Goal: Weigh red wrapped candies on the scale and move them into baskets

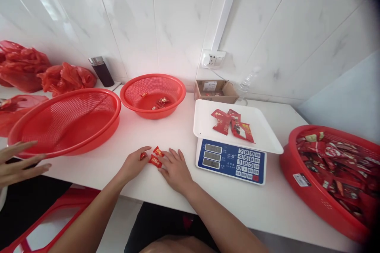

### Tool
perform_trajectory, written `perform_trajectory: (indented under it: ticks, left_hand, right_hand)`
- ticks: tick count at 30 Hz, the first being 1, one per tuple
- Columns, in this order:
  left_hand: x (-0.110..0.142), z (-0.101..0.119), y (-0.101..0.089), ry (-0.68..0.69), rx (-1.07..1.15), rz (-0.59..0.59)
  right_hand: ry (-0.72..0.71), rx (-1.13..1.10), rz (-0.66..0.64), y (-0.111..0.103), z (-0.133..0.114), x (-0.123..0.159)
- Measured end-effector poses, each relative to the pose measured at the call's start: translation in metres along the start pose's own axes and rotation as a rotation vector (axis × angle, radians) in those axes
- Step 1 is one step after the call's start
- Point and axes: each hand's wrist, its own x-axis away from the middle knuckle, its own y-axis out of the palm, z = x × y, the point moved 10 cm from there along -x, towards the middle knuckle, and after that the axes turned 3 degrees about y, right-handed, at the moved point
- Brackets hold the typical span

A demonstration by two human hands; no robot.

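On table (124,142), left hand (132,166) half-hiding red packet (143,155), grip unclear, right hand (178,172) spread

Right of the scale (231,162), the filled basket (311,189) runs past the picture's edge. The scale's digits are too blurred to read; its pan (264,126) hides the carton's (230,90) lower front. Left of it, the left hand (133,164) partly covers a packet (143,155).

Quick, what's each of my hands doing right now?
Left hand: curled at a small red packet; grip unclear.
Right hand: open, fingers spread, at two red packets.
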Motion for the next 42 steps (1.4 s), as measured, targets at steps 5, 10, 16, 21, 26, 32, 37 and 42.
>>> perform_trajectory:
  ticks: [5, 10, 16, 21, 26, 32, 37, 42]
  left_hand:
    - [-0.005, 0.007, 0.004, 0.017, 0.0, -0.005]
    - [-0.008, 0.012, 0.012, 0.022, -0.033, -0.003]
    - [-0.009, 0.009, 0.003, 0.016, -0.043, 0.016]
    - [-0.014, -0.046, -0.076, -0.138, -0.128, 0.201]
    - [-0.005, -0.103, -0.181, -0.301, -0.188, 0.471]
    - [0.02, -0.103, -0.207, -0.318, -0.041, 0.747]
    - [0.011, -0.061, -0.109, -0.165, 0.407, 0.563]
    - [-0.007, 0.002, -0.001, -0.081, 0.798, 0.134]
  right_hand:
    - [-0.006, -0.022, 0.028, -0.003, 0.0, 0.002]
    - [0.01, -0.055, 0.048, -0.007, 0.001, 0.003]
    - [0.041, -0.14, 0.129, -0.018, 0.008, 0.009]
    - [0.069, -0.219, 0.175, -0.028, 0.02, 0.039]
    - [0.082, -0.282, 0.242, -0.039, 0.027, 0.06]
    - [0.063, -0.286, 0.272, -0.042, 0.026, 0.059]
    - [0.055, -0.298, 0.266, -0.041, 0.025, 0.059]
    - [0.049, -0.309, 0.275, -0.045, 0.023, 0.059]
